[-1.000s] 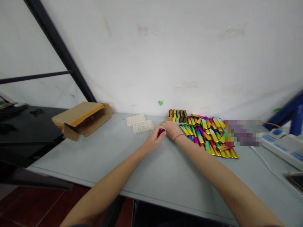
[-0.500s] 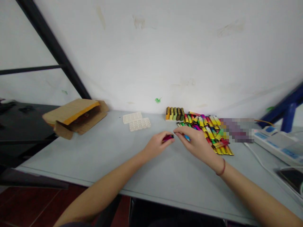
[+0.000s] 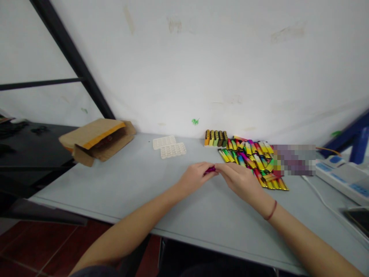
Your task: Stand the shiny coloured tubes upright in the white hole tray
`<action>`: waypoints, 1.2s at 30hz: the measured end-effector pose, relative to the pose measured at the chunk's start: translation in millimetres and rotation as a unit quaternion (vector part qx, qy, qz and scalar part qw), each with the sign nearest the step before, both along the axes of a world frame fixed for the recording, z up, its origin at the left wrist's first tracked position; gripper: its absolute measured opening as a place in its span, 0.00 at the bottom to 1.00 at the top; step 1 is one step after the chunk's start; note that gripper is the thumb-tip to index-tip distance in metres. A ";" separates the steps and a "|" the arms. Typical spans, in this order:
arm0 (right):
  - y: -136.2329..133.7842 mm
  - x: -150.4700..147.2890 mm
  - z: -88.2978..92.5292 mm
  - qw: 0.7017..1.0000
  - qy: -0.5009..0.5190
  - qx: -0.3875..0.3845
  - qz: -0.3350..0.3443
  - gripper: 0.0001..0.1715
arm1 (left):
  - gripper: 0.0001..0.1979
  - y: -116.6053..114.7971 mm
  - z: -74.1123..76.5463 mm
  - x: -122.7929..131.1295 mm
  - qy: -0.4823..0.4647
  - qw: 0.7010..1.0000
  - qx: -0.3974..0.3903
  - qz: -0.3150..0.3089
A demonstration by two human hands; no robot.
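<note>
- My left hand (image 3: 194, 177) and right hand (image 3: 239, 179) meet, both pinching one magenta lighter (image 3: 210, 170) between fingertips.
- Lighter pile (image 3: 253, 163) lies just right; trays (image 3: 169, 147) far left.

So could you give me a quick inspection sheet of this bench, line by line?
Surface: pale grey tabletop against a white wall, mostly bare at the front.
Job's things: small magenta lighter pinched between both hands; heap of shiny multicoloured lighters; short upright row of orange-to-green lighters.
Clutter: open brown cardboard box on its side; two white dimpled plastic trays.
Hands: left hand and right hand meet on the magenta lighter.
Cables: white cord running from a white power strip.
Surroundings: black slanted metal frame; dark shelf; red-brown floor.
</note>
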State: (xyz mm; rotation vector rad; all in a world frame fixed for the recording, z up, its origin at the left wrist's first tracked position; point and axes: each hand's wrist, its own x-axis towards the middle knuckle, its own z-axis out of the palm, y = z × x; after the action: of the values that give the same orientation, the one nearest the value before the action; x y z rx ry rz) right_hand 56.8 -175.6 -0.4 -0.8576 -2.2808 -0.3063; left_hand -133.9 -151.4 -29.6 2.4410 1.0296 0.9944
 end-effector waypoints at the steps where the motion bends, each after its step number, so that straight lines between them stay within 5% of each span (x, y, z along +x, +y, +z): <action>1: -0.2 0.4 -0.5 1.000 -0.021 0.000 -0.007 0.14 | 0.11 0.2 -0.7 0.0 0.006 1.000 0.003 -0.003; 4: 1.1 2.5 -1.2 0.999 -0.040 -0.035 -0.011 0.12 | 0.12 0.8 -2.6 -0.2 0.020 1.000 0.004 -0.007; 11: 12.3 8.5 0.7 0.954 0.183 -0.235 0.017 0.11 | 0.13 -2.2 2.7 5.6 -0.088 0.986 -0.128 -0.058; 16: 9.7 8.5 3.5 0.917 0.261 -0.298 0.035 0.15 | 0.23 -5.3 1.1 16.0 -0.251 0.900 -0.336 -0.114; 23: 3.7 3.2 4.3 0.949 0.198 -0.236 0.060 0.11 | 0.28 -1.8 -4.8 21.3 -0.375 0.782 -0.489 -0.094; 30: 2.8 -0.5 0.8 0.946 0.224 -0.229 0.047 0.12 | 0.30 -1.7 -11.1 18.7 -0.323 0.829 -0.438 -0.127; 36: 3.7 -3.2 -7.1 0.950 0.234 -0.206 0.032 0.12 | 0.28 -5.0 -14.1 20.9 -0.321 0.858 -0.392 -0.087</action>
State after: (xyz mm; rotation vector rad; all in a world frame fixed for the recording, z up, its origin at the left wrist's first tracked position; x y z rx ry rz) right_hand 53.6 -171.9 -7.5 -0.9390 -1.9362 0.3856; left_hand -112.9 -156.4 -43.7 1.3601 0.7400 0.9607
